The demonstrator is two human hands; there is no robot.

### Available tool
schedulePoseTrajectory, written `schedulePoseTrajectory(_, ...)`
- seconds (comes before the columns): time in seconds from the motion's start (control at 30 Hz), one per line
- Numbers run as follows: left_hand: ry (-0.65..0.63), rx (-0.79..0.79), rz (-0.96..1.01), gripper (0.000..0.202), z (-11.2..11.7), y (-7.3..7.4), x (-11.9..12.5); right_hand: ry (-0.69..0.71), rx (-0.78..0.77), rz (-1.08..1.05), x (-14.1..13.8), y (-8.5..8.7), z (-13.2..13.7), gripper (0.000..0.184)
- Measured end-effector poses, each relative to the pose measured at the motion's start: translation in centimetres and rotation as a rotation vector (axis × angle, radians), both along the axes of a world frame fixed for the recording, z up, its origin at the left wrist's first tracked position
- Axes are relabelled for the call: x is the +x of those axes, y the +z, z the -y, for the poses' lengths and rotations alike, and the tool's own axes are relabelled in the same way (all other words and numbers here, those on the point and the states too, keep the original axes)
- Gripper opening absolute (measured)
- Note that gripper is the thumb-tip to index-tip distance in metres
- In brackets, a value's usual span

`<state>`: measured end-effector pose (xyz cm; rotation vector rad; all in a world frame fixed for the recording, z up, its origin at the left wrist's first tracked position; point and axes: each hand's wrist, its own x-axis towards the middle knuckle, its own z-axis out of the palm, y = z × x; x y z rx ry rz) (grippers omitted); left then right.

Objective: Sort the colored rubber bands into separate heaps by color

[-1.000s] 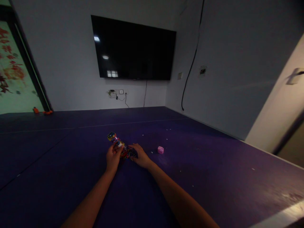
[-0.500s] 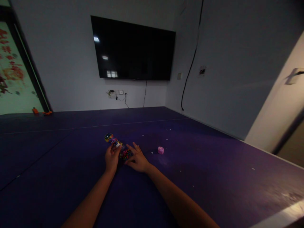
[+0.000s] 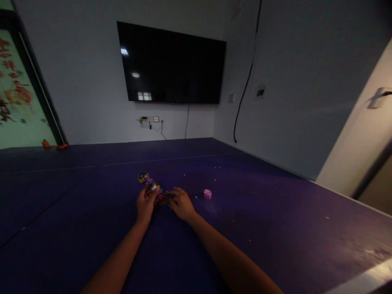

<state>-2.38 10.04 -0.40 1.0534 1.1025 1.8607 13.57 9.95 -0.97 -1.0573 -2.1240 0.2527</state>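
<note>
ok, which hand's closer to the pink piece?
The right hand, the one at the colourful pile. The left hand, farther from the pink piece, holds the colourful container.

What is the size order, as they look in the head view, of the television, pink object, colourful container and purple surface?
1. Purple surface
2. Television
3. Colourful container, partly covered by the left hand
4. Pink object

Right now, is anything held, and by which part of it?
The left hand holds the colourful container near its white patch, away from its round end. For the right hand, I cannot tell.
</note>
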Motion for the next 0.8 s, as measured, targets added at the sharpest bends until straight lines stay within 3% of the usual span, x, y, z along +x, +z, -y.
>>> schedulePoseTrajectory(0.2, -0.054, -0.012, -0.028, 0.042, 0.6, 0.6, 0.3, -0.116, -0.005, -0.009, -0.1, -0.1, -0.1, 0.029)
schedulePoseTrajectory(0.37, -0.079, -0.010, -0.008, 0.044, 0.9, 1.0, 0.3, -0.030, 0.063, -0.030, -0.3, 0.1, 0.3, 0.031)
schedulePoseTrajectory(0.57, -0.122, -0.071, 0.114, 0.044, 0.7, 1.2, 0.0, 0.019, 0.044, 0.104, -0.4, 0.1, 1.0, 0.052)
schedulePoseTrajectory(0.8, -0.229, -0.086, 0.081, 0.051, 1.3, 1.2, 0.6, 0.010, -0.005, 0.128, -1.2, -0.2, 0.8, 0.074)
